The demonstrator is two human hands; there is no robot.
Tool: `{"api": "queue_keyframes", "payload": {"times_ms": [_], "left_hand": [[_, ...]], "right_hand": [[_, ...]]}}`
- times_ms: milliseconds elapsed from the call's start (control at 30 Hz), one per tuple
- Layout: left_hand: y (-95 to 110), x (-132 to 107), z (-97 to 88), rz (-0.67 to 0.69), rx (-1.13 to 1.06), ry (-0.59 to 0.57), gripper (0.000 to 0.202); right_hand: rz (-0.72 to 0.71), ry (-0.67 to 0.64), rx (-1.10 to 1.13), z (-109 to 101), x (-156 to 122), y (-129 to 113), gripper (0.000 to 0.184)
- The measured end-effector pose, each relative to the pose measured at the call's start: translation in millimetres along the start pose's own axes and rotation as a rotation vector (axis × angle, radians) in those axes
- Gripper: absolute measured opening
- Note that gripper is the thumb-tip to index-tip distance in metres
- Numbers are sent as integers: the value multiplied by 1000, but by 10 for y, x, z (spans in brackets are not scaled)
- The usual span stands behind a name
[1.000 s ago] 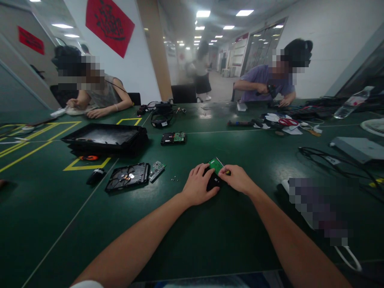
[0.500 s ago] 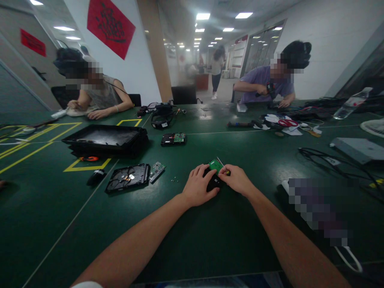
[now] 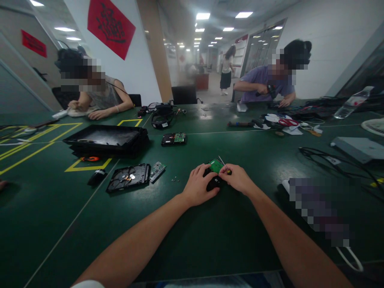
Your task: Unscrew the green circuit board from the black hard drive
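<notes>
A black hard drive (image 3: pixel 214 182) with a green circuit board (image 3: pixel 216 165) on its top lies on the table in front of me. My left hand (image 3: pixel 198 186) grips it from the left, thumb along the near side and fingers over the far left part. My right hand (image 3: pixel 238 180) pinches a screwdriver with a yellow-and-black handle (image 3: pixel 229 172), its thin metal shaft (image 3: pixel 222 161) slanting up and to the left. The fingertips of the right hand rest by the board's right edge. Exactly what they touch there is partly hidden.
To the left lie several tiny screws (image 3: pixel 175 179), a detached circuit board (image 3: pixel 157 172) and an opened drive casing (image 3: pixel 129 177). Another hard drive (image 3: pixel 174 139) is farther off. Black trays (image 3: pixel 105 138) stand at left, a cable (image 3: pixel 327 158) at right. Two co-workers sit opposite.
The screwdriver shaft has tilted slightly, while both hands stay nearly in place on the hard drive. In the background, a walking person has moved to the right.
</notes>
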State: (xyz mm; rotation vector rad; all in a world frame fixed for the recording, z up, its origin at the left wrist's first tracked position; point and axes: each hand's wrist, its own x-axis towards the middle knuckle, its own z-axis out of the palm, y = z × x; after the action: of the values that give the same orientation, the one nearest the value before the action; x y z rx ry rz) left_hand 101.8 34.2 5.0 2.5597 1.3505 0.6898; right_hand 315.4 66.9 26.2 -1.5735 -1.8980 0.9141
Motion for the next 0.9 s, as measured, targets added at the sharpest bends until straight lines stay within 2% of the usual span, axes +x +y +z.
{"api": "queue_keyframes", "payload": {"times_ms": [400, 900], "left_hand": [[8, 7, -9, -19, 6, -20, 59], [22, 5, -19, -18, 11, -20, 58]], "right_hand": [[26, -31, 55, -12, 8, 6, 10], [43, 1, 50, 18, 4, -4, 10]]}}
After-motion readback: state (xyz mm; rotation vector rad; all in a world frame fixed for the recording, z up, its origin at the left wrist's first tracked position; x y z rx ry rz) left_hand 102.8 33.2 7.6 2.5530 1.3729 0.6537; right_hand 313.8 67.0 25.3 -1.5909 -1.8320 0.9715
